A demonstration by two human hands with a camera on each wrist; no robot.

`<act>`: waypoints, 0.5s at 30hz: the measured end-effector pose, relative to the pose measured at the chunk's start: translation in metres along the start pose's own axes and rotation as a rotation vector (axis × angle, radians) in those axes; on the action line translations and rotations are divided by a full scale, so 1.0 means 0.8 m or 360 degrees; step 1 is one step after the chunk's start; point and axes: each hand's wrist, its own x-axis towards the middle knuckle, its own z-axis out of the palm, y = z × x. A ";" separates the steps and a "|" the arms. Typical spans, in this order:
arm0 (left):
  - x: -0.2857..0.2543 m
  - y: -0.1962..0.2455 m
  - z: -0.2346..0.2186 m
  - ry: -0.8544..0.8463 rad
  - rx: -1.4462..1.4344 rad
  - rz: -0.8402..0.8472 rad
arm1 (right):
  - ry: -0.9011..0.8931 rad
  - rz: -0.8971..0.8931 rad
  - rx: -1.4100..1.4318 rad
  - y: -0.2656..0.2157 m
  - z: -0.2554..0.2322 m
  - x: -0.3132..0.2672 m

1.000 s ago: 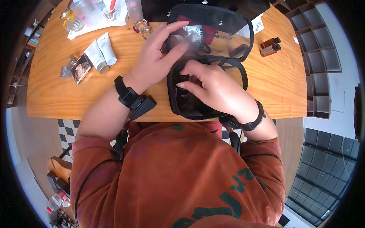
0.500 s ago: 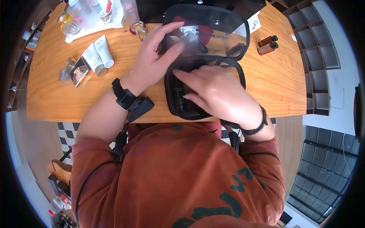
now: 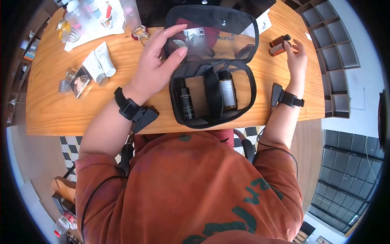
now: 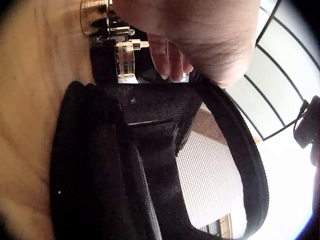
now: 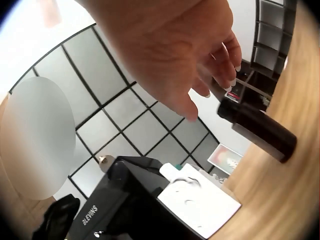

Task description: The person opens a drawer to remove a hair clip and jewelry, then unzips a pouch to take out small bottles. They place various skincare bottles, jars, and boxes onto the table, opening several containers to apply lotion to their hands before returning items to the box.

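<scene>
Two small brown bottles, a front bottle and a back bottle, lie side by side on the right of the wooden table. The right hand is right by them. Its fingers are spread and not wrapped round a bottle; I can't tell if the thumb touches one. This looks like the reaching step. The next move seems to call for the fingers to close round just one bottle, gently, so its neighbor doesn't roll.

The black bag is in the middle, with its see-through lid up. Inside, a dark bottle is left of the wide band, and a bottle with a white label is on the right. The left hand is at the lid's left edge, thumb and pointer finger wide apart. I can't tell how firmly it touches.

Farther left lie two white tubes.
</scene>
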 end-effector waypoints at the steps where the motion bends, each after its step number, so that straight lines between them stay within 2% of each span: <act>1: 0.000 -0.001 -0.002 -0.0016 0.0034 -0.0006 | -0.0039 0.0038 -0.0058 0.005 0.008 -0.001; 5: 0.001 0.000 0.001 -0.0002 0.0012 0.0047 | -0.0087 0.0075 0.0003 0.009 0.011 -0.010; 9: 0.001 -0.002 -0.001 0.0008 0.0041 0.0068 | 0.0325 -0.0043 0.0644 0.026 0.010 -0.006; 10: 0.001 -0.001 -0.001 0.0002 0.0046 0.0052 | 0.0420 -0.0072 0.0782 0.000 -0.002 -0.013; 11: 0.000 0.000 -0.001 -0.0008 0.0050 0.0033 | 0.0391 -0.0062 0.0997 -0.026 -0.018 -0.021; 13: 0.000 0.000 -0.001 -0.0005 0.0072 0.0044 | 0.0446 -0.0261 0.1472 -0.079 -0.037 -0.037; 14: 0.001 0.001 -0.001 -0.0002 0.0089 0.0067 | 0.0444 -0.0257 0.1474 -0.105 -0.048 -0.049; 15: 0.001 0.001 -0.001 -0.0003 0.0092 0.0066 | 0.0287 -0.0319 0.1661 -0.129 -0.060 -0.063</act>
